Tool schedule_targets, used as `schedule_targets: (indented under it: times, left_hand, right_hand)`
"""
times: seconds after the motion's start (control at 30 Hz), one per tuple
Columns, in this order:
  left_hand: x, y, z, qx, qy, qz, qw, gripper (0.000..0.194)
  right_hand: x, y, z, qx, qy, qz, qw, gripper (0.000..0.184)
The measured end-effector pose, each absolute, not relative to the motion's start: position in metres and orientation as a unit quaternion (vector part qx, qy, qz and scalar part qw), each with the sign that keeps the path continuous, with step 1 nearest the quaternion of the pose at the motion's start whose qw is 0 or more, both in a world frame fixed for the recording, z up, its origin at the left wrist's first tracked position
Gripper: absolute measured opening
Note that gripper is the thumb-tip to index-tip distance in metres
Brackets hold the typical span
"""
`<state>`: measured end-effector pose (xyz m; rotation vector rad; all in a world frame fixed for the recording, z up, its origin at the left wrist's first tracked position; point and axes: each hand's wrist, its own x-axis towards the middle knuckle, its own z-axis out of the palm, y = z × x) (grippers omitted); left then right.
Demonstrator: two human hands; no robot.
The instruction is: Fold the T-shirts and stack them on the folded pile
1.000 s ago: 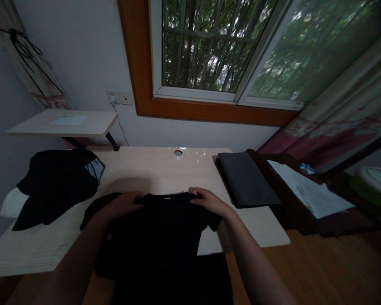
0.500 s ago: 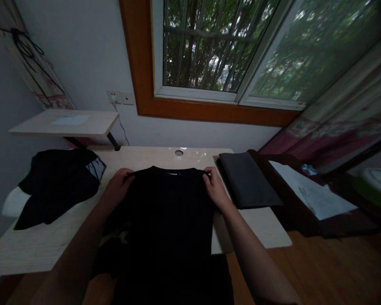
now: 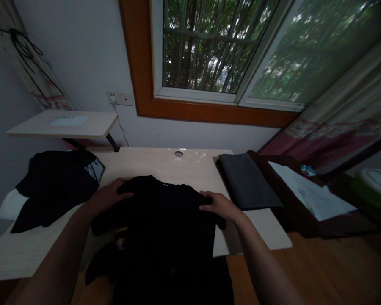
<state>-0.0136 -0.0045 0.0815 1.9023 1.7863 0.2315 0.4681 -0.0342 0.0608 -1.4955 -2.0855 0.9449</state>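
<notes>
A black T-shirt (image 3: 171, 216) is spread over the front of the pale desk, its neckline pointing to the window and its lower part running past the near edge. My left hand (image 3: 109, 195) is at the shirt's left shoulder and sleeve, with thumb and fingers around the cloth. On the other side my right hand (image 3: 221, 205) grips the right shoulder near the short sleeve, thumb on top. Some fingertips are hidden by the fabric. Below the left sleeve a yellow and white patch shows among dark cloth.
More dark clothing (image 3: 60, 186) lies piled at the desk's left, under a small raised shelf (image 3: 98, 123). A dark grey folder (image 3: 249, 180) rests on the right of the desk (image 3: 146, 159). Beyond it, white paper (image 3: 311, 192) lies on a dark surface.
The shirt's neckline has dropped toward me and its shoulders have slackened. Both hands have moved apart and slightly lower, from the shoulder corners toward the sleeves, which now show spread outward.
</notes>
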Motion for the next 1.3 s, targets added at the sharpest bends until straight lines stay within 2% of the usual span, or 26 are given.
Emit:
schedule_targets:
  times: [0.07, 0.1, 0.2, 0.33, 0.43, 0.5, 0.57, 0.67, 0.8, 0.97, 1.1, 1.3]
  left_hand:
    - [-0.025, -0.01, 0.077, 0.716, 0.614, 0.059, 0.325, 0.075]
    - [-0.03, -0.012, 0.075, 0.721, 0.596, 0.046, 0.351, 0.072]
    - [-0.045, -0.013, 0.073, 0.713, 0.583, 0.004, 0.391, 0.057]
    - [-0.057, -0.001, 0.081, 0.704, 0.615, 0.002, 0.356, 0.051]
    - [-0.052, 0.018, 0.097, 0.709, 0.64, 0.04, 0.295, 0.04]
    - [-0.04, 0.032, 0.109, 0.697, 0.667, 0.091, 0.247, 0.035]
    - [-0.024, 0.046, 0.118, 0.663, 0.701, 0.19, 0.183, 0.033]
    - [0.002, 0.06, 0.12, 0.653, 0.669, 0.347, 0.067, 0.039]
    - [0.029, 0.059, 0.099, 0.713, 0.582, 0.388, 0.041, 0.048]
    - [0.05, 0.027, 0.065, 0.793, 0.545, 0.256, 0.088, 0.033]
    - [0.054, -0.005, 0.051, 0.806, 0.567, 0.157, 0.067, 0.032]
    - [0.036, -0.035, 0.038, 0.783, 0.608, 0.122, 0.035, 0.036]
  right_hand:
    - [0.473, -0.033, 0.062, -0.531, -0.747, 0.358, 0.178, 0.013]
    - [0.475, -0.031, 0.062, -0.528, -0.745, 0.369, 0.172, 0.012]
    - [0.484, -0.02, 0.066, -0.532, -0.723, 0.403, 0.177, 0.021]
    - [0.499, 0.008, 0.078, -0.564, -0.679, 0.42, 0.209, 0.028]
    - [0.504, 0.04, 0.091, -0.58, -0.649, 0.4, 0.289, 0.03]
    - [0.498, 0.062, 0.097, -0.593, -0.612, 0.353, 0.388, 0.032]
    - [0.487, 0.081, 0.1, -0.596, -0.562, 0.3, 0.489, 0.036]
    - [0.464, 0.097, 0.098, -0.562, -0.545, 0.282, 0.555, 0.048]
    - [0.438, 0.084, 0.086, -0.559, -0.624, 0.202, 0.506, 0.05]
    - [0.42, 0.032, 0.057, -0.523, -0.753, 0.154, 0.37, 0.028]
    - [0.416, -0.009, 0.034, -0.533, -0.793, 0.128, 0.265, 0.026]
    - [0.424, -0.04, 0.019, -0.546, -0.799, 0.061, 0.245, 0.036]
